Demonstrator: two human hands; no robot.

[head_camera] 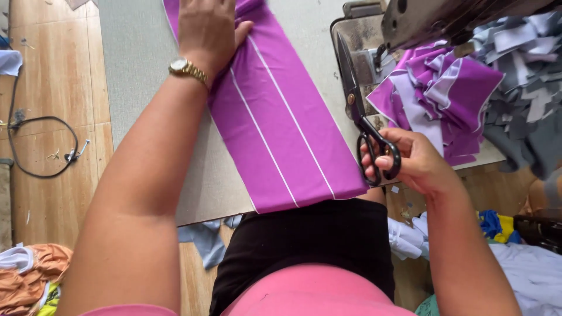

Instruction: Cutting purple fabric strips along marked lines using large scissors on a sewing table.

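The right hand (413, 161) grips black-handled scissors (363, 111), fingers through the loops, blades closed and pointing far, just beside the right edge of a folded purple cloth with white stripes (281, 117). The left hand (208, 26), a gold watch (187, 69) on its wrist, presses flat and spread on the cloth's far end. The cloth lies on a grey table (140, 70) and its near end reaches the table's near edge. A heap of purple and grey scraps (468, 88) crowds the right by a sewing machine (433, 20). Left, wooden floor (52, 88) carries a cable (41, 146).
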